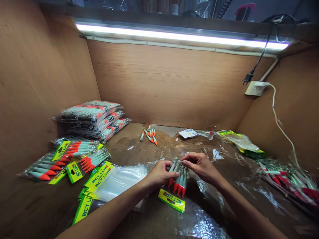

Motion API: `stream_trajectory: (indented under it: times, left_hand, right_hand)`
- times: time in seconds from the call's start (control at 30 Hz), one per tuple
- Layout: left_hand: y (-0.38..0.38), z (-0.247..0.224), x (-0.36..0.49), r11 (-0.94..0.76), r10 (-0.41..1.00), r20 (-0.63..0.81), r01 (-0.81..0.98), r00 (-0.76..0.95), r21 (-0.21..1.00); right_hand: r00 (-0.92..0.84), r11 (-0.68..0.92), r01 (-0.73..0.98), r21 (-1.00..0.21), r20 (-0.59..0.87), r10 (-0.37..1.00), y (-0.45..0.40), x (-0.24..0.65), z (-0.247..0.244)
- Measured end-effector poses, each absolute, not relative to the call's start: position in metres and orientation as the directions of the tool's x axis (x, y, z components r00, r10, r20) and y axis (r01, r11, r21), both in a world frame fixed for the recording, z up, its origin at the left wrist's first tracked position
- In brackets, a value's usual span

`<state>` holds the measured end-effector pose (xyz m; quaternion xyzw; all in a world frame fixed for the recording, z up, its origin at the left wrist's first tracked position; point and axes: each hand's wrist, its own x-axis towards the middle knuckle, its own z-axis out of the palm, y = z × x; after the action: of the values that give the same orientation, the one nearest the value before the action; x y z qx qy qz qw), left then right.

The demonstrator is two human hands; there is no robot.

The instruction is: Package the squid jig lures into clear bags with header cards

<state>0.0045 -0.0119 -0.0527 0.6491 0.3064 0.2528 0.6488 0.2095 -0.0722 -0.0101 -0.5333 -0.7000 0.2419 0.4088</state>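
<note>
A clear bag of fishing lures point(178, 186), white with orange-red tips, is in front of me, its yellow-green BCT LURE header card point(171, 199) towards me. My left hand point(163, 173) is closed on the bag's left side, thumb lying over the lures. At the hook end, my right hand point(198, 165) has thumb and forefinger pinched on the bag's far edge; whether a hook is also between them I cannot tell. Left of my left hand lies a pile of flat header-card bags point(119, 181).
Filled lure packs point(72, 161) lie at the left, before a stack of bagged lures point(92, 116). Several loose lures point(150, 134) rest near the back wall, left of a white paper label point(188, 133). At right are more card bags point(243, 142) and red-white-green lures point(286, 177).
</note>
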Motion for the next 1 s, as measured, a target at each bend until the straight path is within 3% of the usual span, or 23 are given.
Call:
stream_trajectory:
  times: [0.33,0.47,0.73,0.8,0.87,0.93,1.0]
  left_hand:
    - [-0.01,-0.055,0.003,0.211,0.673,-0.127,-0.024,0.729,0.977]
    - [-0.011,-0.055,0.003,0.168,0.665,-0.121,0.01,0.737,0.986]
    - [-0.014,-0.051,0.004,0.125,0.681,-0.103,0.023,0.725,0.992]
    - [-0.012,-0.051,0.004,0.15,0.692,-0.101,-0.005,0.715,0.989]
    - [-0.009,-0.051,0.004,0.174,0.718,-0.084,-0.062,0.691,0.983]
    - [-0.006,-0.049,0.004,0.182,0.752,-0.06,-0.119,0.657,0.976]
    - [-0.004,-0.047,0.003,0.169,0.784,-0.036,-0.157,0.62,0.973]
  right_hand:
    - [-0.065,0.332,0.557,-0.761,0.359,0.931,-0.074,0.209,-0.009]
    - [-0.113,0.358,0.602,-0.714,0.368,0.923,-0.074,0.211,-0.01]
    - [-0.16,0.386,0.565,-0.729,0.362,0.918,-0.072,0.212,-0.01]
    - [-0.052,0.371,0.566,-0.736,0.418,0.907,-0.071,0.215,-0.008]
    - [0.174,0.32,0.53,-0.785,0.47,0.865,-0.068,0.219,-0.008]
    - [0.328,0.259,0.435,-0.862,0.42,0.846,-0.065,0.22,-0.011]
    - [0.267,0.194,0.338,-0.921,0.291,0.919,-0.062,0.217,-0.017]
